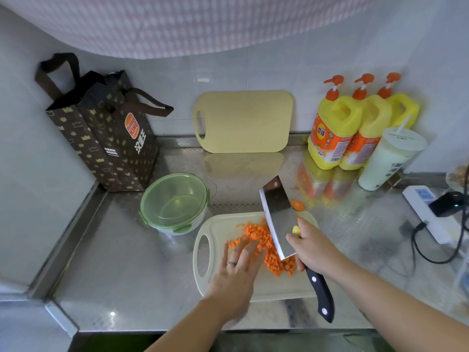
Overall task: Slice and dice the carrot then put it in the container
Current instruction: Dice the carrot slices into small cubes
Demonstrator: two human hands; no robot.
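Yellow bottles (335,123) number three, boards (243,121) two, cleaver (279,217) one, green container (175,201) one

Left hand (236,273): held palm down, fingers extended and spread, forearm angled in from below. Right hand (313,247): fingers curled round cleaver (279,217), forearm extended from right.

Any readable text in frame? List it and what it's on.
"BURGER KING": round logo on the brown paper bag.
"汉堡王": white characters on the same bag, beside the logo.
Too small or blurred to read: the bag's small white print, the yellow bottles' labels, the cup's print, the cleaver's sticker.
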